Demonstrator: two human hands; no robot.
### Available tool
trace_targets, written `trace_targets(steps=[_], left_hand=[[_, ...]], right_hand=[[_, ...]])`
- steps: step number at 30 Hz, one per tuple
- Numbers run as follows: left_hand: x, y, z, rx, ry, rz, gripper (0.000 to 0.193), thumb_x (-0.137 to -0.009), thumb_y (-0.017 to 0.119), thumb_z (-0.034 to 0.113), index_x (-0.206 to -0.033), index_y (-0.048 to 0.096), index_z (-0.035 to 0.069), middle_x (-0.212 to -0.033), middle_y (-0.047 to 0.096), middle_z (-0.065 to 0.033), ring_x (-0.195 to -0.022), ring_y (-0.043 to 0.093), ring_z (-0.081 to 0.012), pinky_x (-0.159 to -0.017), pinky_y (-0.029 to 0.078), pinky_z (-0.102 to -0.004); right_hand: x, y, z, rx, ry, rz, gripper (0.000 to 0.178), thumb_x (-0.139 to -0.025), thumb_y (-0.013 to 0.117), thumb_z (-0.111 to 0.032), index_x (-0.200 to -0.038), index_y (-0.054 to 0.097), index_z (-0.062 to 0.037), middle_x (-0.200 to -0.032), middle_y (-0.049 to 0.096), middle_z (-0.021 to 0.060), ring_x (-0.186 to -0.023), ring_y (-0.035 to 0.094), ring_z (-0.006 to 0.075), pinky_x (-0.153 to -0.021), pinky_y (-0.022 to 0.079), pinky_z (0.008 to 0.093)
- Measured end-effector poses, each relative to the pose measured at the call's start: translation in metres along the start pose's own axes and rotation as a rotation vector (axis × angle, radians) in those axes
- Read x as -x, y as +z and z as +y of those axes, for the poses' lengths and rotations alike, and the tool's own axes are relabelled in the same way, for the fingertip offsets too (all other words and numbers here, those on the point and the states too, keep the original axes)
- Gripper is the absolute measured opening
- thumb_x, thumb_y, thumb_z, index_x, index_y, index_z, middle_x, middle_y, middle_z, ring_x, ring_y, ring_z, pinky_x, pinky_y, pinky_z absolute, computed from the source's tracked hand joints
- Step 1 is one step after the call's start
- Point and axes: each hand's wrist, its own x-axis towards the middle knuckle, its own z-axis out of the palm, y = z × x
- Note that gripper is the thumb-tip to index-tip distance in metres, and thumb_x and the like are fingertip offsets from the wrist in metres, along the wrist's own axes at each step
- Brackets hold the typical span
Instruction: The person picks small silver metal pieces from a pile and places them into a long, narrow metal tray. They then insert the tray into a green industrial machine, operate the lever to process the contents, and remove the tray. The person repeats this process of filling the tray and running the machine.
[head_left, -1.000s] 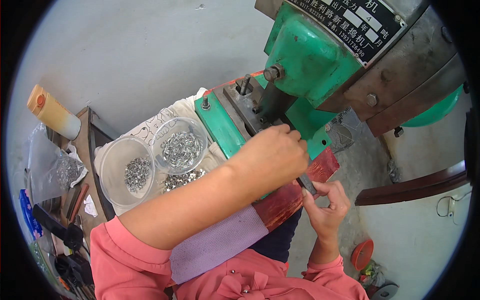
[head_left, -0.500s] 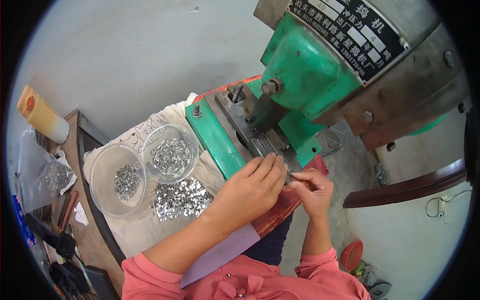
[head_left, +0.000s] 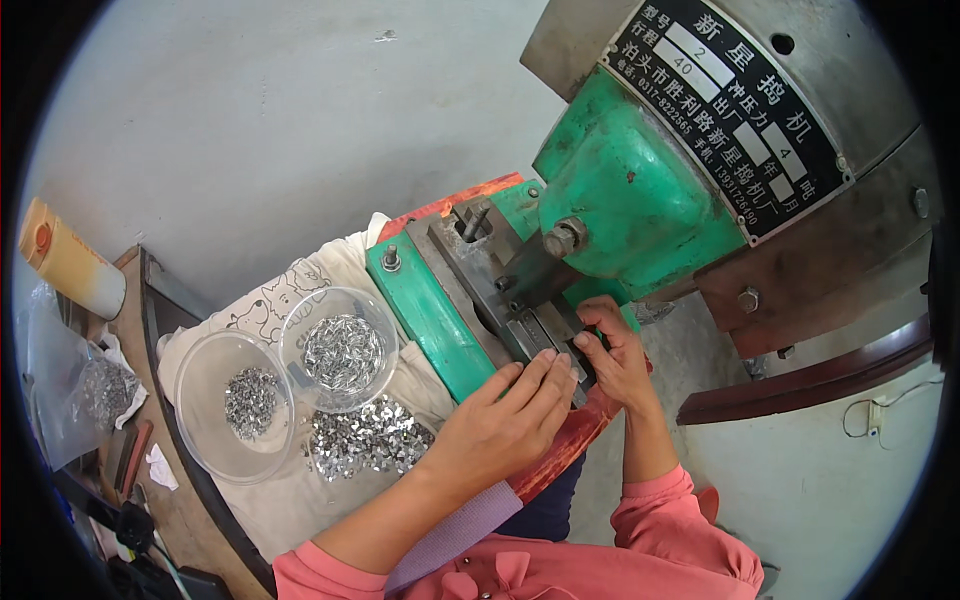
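Note:
My left hand [head_left: 505, 415] lies over the near end of a slotted metal die [head_left: 525, 335], its fingers stretched out and the tips resting on the metal. Along the die's right side is my right hand [head_left: 622, 362], fingers curled and thumb bent in. A dark part shows by its fingertips, but what they grip is hidden. Above the die, the dark ram [head_left: 538, 272] of a green bench press [head_left: 630, 185] comes down close to the metal. The press's green base [head_left: 430, 320] runs left of the die.
Left of the press, a clear tub [head_left: 345, 345] holds shiny slim metal pieces; another tub [head_left: 235, 405] holds small grey ones. Loose metal flakes [head_left: 370, 440] lie on the cloth. A wooden table [head_left: 200, 510] at far left carries a yellow-and-white bottle [head_left: 75, 262] and a plastic bag [head_left: 60, 370].
My right hand has moved from the die's near end to farther along its right side. My left hand stays on the near end. The whole view has shifted slightly.

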Motion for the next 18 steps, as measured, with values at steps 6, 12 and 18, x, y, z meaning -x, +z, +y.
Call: trace_targets(steps=[6, 12, 18], left_hand=[[-0.001, -0.002, 0.0, 0.003, -0.002, -0.013, 0.037, -0.086, 0.059, 0.013, -0.121, 0.066, 0.002, -0.129, 0.064, -0.0122, -0.121, 0.062, -0.026, -0.095, 0.051, -0.0371], [-0.001, 0.001, 0.003, 0.021, -0.026, 0.007, 0.039, -0.085, 0.059, 0.013, -0.122, 0.066, 0.001, -0.13, 0.064, -0.013, -0.121, 0.062, -0.0265, -0.095, 0.05, -0.0377], [0.002, 0.001, 0.005, 0.033, -0.042, 0.016, 0.04, -0.085, 0.058, 0.012, -0.122, 0.065, 0.0, -0.131, 0.063, -0.0139, -0.122, 0.061, -0.0276, -0.096, 0.05, -0.0385]], right_hand=[[-0.008, 0.001, 0.003, -0.038, -0.021, -0.071, 0.022, -0.098, 0.063, -0.02, -0.106, 0.06, -0.0005, -0.104, 0.058, 0.0078, -0.102, 0.049, 0.0227, -0.092, 0.04, 0.0345], [-0.009, 0.003, 0.005, -0.013, -0.064, -0.063, 0.018, -0.1, 0.058, -0.015, -0.107, 0.059, 0.0022, -0.108, 0.052, 0.0101, -0.102, 0.046, 0.0238, -0.091, 0.04, 0.0349], [-0.013, 0.01, -0.002, -0.155, -0.007, -0.063, 0.019, -0.102, 0.051, -0.008, -0.11, 0.059, 0.0064, -0.111, 0.049, 0.0122, -0.102, 0.047, 0.0226, -0.088, 0.042, 0.0323]])
